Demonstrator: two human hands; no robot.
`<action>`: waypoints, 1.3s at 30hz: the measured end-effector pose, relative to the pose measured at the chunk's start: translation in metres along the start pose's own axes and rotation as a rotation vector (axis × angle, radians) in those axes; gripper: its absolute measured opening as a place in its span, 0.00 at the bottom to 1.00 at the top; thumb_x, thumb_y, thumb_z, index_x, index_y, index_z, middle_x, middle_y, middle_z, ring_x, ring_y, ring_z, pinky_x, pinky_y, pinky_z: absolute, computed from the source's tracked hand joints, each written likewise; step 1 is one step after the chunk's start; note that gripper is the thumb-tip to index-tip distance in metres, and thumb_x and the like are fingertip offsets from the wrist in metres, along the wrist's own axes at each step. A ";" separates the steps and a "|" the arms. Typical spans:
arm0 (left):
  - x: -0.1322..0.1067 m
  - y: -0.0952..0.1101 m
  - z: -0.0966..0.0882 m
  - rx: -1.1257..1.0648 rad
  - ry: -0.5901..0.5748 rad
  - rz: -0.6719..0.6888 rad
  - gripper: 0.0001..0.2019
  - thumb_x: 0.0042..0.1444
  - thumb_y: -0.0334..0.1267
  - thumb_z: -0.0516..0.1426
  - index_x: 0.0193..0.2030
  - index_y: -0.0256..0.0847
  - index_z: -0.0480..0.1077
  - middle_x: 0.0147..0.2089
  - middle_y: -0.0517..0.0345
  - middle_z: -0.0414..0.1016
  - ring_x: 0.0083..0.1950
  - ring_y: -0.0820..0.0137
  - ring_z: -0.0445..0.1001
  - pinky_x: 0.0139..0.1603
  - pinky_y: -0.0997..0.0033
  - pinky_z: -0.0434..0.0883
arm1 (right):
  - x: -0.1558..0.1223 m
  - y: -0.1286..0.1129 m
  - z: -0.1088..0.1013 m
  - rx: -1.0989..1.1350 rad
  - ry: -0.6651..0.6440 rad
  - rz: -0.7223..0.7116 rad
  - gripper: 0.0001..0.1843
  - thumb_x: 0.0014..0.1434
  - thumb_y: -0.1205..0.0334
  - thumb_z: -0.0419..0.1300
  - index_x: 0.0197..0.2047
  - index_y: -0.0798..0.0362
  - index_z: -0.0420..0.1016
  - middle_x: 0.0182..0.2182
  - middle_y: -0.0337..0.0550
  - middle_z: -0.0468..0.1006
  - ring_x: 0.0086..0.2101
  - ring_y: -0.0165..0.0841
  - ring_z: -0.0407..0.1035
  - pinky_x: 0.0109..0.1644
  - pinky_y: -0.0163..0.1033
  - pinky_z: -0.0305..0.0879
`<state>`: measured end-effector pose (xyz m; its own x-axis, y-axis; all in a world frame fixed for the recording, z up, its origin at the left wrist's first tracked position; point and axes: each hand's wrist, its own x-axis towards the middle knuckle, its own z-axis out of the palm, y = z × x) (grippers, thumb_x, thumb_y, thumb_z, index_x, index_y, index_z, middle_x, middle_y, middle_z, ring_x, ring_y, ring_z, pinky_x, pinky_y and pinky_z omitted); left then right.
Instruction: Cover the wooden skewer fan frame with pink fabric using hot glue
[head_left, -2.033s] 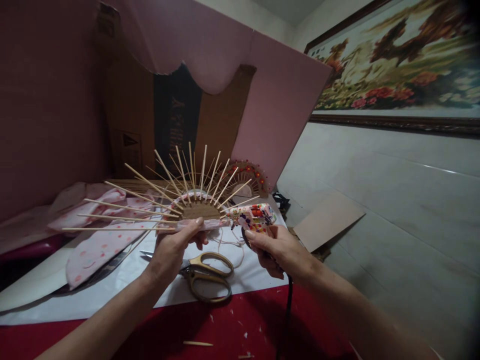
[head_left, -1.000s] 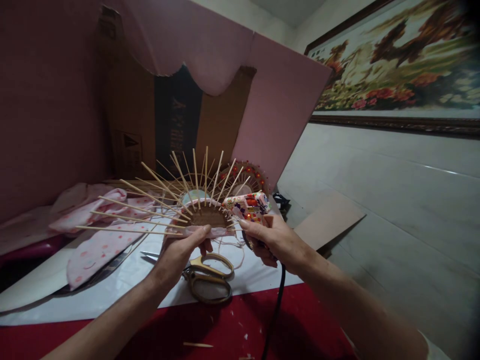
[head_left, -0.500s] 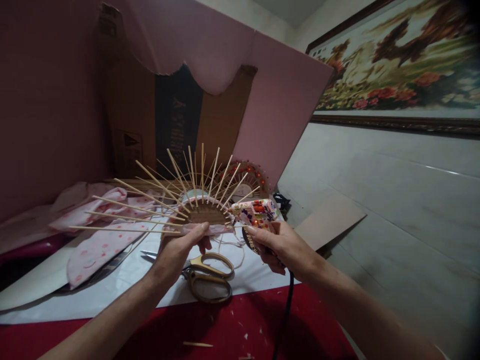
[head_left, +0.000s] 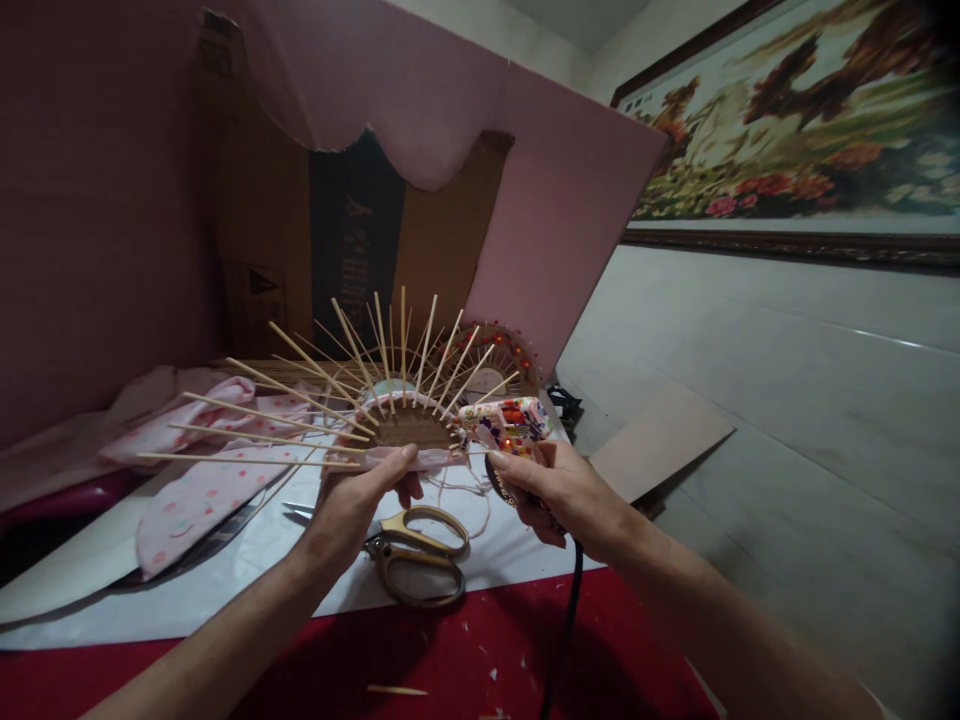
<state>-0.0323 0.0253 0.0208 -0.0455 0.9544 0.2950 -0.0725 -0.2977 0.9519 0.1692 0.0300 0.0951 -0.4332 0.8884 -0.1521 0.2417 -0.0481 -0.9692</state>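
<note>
A half-round cardboard piece (head_left: 409, 428), edged with pink fabric, is held up in the left hand (head_left: 375, 482), whose thumb presses the near straight edge while its fingers curl underneath. From the curved edge, pale wooden sticks (head_left: 403, 340) fan out, some reaching past the left hand to its left, others rising beyond it. The right hand (head_left: 559, 490) grips a flower-patterned glue gun (head_left: 517, 412), its small red light lit. The nozzle points left, at the right end of the half-round piece; whether it touches cannot be told. A black cord (head_left: 576, 590) drops below the right hand.

Between the hands, lower down, loose twine (head_left: 486, 508) lies on a white sheet (head_left: 247, 598). Gold-handled scissors (head_left: 384, 548) rest just below the left hand, their blades partly hidden behind it. To that hand's left is pink dotted fabric (head_left: 210, 495). Nearer the person than both hands, a short stick (head_left: 397, 691) lies on a red cloth (head_left: 322, 665).

Beyond the hands stand a second half-round piece (head_left: 487, 382) with red dots and a large pink board (head_left: 559, 210). Right of the right hand are a pale flat panel (head_left: 664, 440) and, higher, a framed picture (head_left: 810, 135).
</note>
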 end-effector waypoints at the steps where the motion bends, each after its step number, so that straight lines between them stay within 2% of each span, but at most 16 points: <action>1: 0.000 0.000 0.000 0.005 0.000 0.003 0.17 0.57 0.43 0.53 0.20 0.40 0.70 0.21 0.58 0.70 0.27 0.70 0.67 0.32 0.69 0.62 | -0.001 0.001 -0.001 -0.006 0.009 0.000 0.21 0.54 0.47 0.57 0.20 0.51 0.56 0.10 0.27 0.53 0.11 0.21 0.46 0.11 0.28 0.44; 11: 0.001 -0.002 -0.002 -0.004 0.003 0.023 0.17 0.57 0.41 0.53 0.19 0.40 0.69 0.21 0.59 0.70 0.27 0.71 0.67 0.32 0.69 0.62 | -0.010 0.010 -0.003 -0.014 0.029 0.062 0.21 0.54 0.46 0.58 0.22 0.50 0.54 0.11 0.26 0.53 0.11 0.21 0.46 0.11 0.28 0.45; 18: 0.002 0.003 0.002 -0.168 0.064 -0.041 0.14 0.54 0.39 0.56 0.19 0.38 0.70 0.20 0.58 0.69 0.24 0.71 0.66 0.28 0.69 0.62 | -0.011 0.012 -0.003 0.008 0.016 0.106 0.22 0.54 0.46 0.58 0.21 0.50 0.52 0.11 0.25 0.51 0.11 0.20 0.44 0.11 0.27 0.44; 25: 0.002 0.006 0.003 -0.248 0.089 -0.089 0.12 0.51 0.39 0.57 0.21 0.36 0.72 0.19 0.58 0.70 0.23 0.73 0.66 0.25 0.72 0.62 | -0.012 0.017 -0.003 -0.018 0.015 0.065 0.22 0.55 0.46 0.56 0.21 0.50 0.54 0.11 0.26 0.51 0.10 0.20 0.45 0.10 0.28 0.43; 30: 0.004 0.006 0.003 -0.247 0.085 -0.098 0.12 0.52 0.40 0.57 0.22 0.36 0.72 0.19 0.58 0.70 0.23 0.73 0.66 0.25 0.72 0.63 | -0.011 0.015 -0.001 0.005 0.023 0.087 0.23 0.54 0.46 0.57 0.20 0.51 0.54 0.11 0.26 0.52 0.12 0.20 0.44 0.11 0.27 0.44; 35: 0.003 0.009 0.005 -0.255 0.099 -0.101 0.11 0.50 0.40 0.58 0.22 0.35 0.72 0.19 0.58 0.70 0.23 0.73 0.66 0.24 0.72 0.62 | -0.007 0.020 -0.001 0.053 0.019 0.026 0.22 0.54 0.47 0.57 0.20 0.51 0.55 0.10 0.25 0.50 0.11 0.21 0.44 0.11 0.28 0.44; 39: 0.003 0.007 0.005 -0.267 0.096 -0.107 0.11 0.50 0.40 0.58 0.22 0.35 0.72 0.20 0.57 0.70 0.23 0.73 0.66 0.24 0.72 0.62 | -0.004 0.022 0.000 0.099 0.002 0.040 0.21 0.53 0.47 0.58 0.21 0.51 0.55 0.11 0.25 0.50 0.11 0.21 0.44 0.11 0.27 0.44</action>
<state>-0.0279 0.0258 0.0292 -0.1167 0.9781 0.1725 -0.3408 -0.2025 0.9181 0.1764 0.0253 0.0742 -0.4228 0.8859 -0.1909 0.1718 -0.1285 -0.9767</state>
